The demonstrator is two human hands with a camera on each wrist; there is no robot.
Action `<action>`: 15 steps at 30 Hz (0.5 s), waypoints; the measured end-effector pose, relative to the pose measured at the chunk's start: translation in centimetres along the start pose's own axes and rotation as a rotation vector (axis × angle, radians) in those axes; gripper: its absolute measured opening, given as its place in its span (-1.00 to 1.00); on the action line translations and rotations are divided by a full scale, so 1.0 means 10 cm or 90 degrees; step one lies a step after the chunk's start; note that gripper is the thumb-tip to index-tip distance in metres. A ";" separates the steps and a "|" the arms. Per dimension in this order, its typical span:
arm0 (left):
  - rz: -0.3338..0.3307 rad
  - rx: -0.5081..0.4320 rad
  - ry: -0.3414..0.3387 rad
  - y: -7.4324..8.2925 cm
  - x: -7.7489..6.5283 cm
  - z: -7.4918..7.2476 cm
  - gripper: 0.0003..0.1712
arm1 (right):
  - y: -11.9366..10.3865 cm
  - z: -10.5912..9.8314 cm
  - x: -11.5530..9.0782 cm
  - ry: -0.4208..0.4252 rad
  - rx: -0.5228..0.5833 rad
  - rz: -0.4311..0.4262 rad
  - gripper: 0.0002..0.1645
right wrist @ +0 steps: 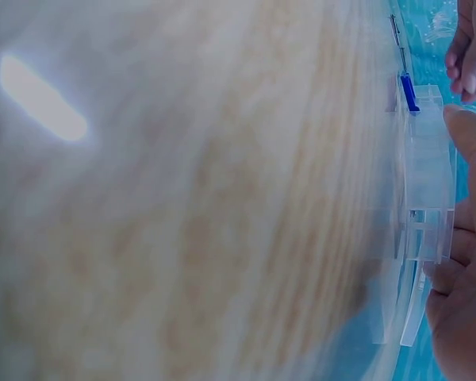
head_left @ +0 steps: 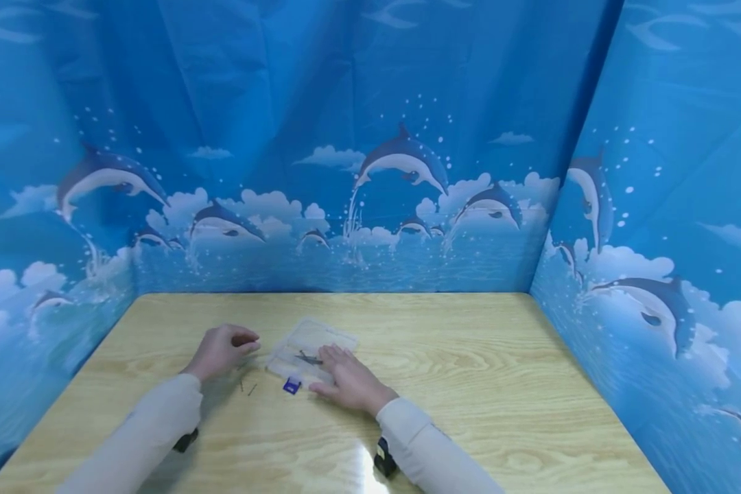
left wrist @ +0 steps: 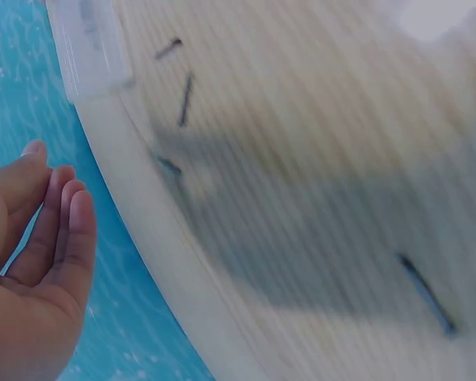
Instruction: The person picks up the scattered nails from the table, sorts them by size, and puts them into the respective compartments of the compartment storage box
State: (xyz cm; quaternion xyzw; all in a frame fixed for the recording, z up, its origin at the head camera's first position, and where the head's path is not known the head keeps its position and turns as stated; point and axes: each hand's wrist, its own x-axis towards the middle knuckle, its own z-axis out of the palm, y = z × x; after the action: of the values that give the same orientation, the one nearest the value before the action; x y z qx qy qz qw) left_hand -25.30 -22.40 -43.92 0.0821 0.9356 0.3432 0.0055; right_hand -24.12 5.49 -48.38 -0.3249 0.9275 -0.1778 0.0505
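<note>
A clear plastic box (head_left: 284, 367) lies with its lid (head_left: 321, 332) folded back on the table. Several thin dark nail-like pieces (head_left: 309, 359) are in it. My right hand (head_left: 350, 381) rests over the box's right side, thumb near the front corner and fingers lying across it. To the left of the box, my left hand (head_left: 222, 350) hovers above the table, fingers loosely bent and thumb close to them; nothing shows between them. Below it lie more thin dark pieces, one of them a nail-like piece (left wrist: 428, 294) in the left wrist view.
A small blue piece (head_left: 292, 385) sits at the box's front edge. The wood-grain table (head_left: 469, 384) meets a blue dolphin-print curtain (head_left: 321, 206) at the back and sides. Light glares off the tabletop near the front.
</note>
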 end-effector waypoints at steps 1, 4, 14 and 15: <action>0.000 0.002 0.000 -0.01 -0.04 -0.03 -0.70 | 0.00 0.00 0.00 0.000 0.000 -0.001 -0.09; 0.007 0.008 0.004 -0.10 -0.16 -0.10 -0.70 | 0.01 -0.01 0.00 0.000 0.002 -0.003 -0.09; -0.025 0.030 -0.002 -0.43 -0.57 -0.28 -0.66 | 0.01 -0.01 0.00 -0.003 0.005 -0.001 -0.08; -0.029 0.031 -0.005 -0.46 -0.61 -0.29 -0.66 | 0.01 -0.01 0.00 -0.005 0.006 -0.001 -0.08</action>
State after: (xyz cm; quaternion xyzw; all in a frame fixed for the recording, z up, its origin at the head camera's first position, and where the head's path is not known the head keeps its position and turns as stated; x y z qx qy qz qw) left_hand -20.16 -28.68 -44.93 0.0622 0.9452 0.3201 0.0146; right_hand -24.16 5.58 -48.30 -0.3260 0.9262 -0.1810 0.0556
